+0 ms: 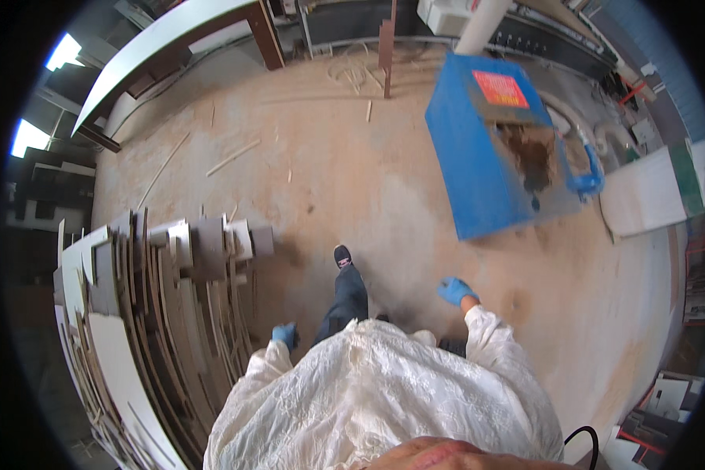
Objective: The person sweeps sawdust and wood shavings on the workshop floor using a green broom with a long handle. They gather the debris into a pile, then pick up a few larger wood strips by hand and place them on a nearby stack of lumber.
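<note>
My left hand (285,335), in a blue glove, hangs low at my side, next to a stack of long boards (184,313). A gap shows between it and the boards, and how its fingers are held is too small to make out. My right hand (456,291), gloved in blue as well, is held out to the right over the floor. Its fingers look curled in, with nothing visible in them. Loose white sleeves cover both arms. One dark shoe (342,256) is stretched forward on the floor.
Ahead on the right stands a blue machine housing (466,168) with a red label and a dusty opening. A large white sack (650,196) lies beyond it. Thin wood strips (233,157) are scattered on the dusty floor (321,180). A white-topped bench (160,51) stands far left.
</note>
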Tool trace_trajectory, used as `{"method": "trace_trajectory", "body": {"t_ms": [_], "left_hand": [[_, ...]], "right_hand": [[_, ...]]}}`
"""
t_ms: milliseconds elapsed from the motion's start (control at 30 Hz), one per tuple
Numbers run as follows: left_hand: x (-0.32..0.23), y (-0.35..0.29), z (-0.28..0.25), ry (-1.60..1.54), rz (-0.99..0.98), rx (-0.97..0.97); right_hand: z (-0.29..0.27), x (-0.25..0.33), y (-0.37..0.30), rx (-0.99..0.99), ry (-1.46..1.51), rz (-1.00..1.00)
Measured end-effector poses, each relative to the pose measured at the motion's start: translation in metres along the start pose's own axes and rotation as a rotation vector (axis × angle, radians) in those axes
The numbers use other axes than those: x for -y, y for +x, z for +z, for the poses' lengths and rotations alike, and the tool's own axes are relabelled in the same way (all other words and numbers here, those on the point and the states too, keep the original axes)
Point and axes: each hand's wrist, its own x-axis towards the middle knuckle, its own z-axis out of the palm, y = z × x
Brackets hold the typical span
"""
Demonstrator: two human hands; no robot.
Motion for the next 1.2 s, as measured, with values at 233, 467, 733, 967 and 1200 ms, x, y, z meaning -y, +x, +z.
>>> {"method": "trace_trajectory", "body": {"t_ms": [233,467,733,967,1200], "left_hand": [[-0.147,0.131,0.009,-0.158,-0.25,0.115],[-0.439,0.266,0.086,0.344,0.115,-0.02],[-0.662,0.337,0.209,0.024,0.252,-0.061],[-0.748,0.387,0.256,0.164,-0.081,-0.114],[-0.877,0.516,0.306,0.197,0.053,-0.103]], "right_hand": [[-0.063,0.075,0.142,0.151,-0.047,0.04],[-0.162,0.146,0.251,0.193,0.235,-0.051],[-0.293,0.165,0.456,0.232,0.061,-0.017],[-0.455,0.207,0.639,0.161,-0.062,-0.068],[-0.59,0.283,0.785,0.052,0.156,-0.037]]}}
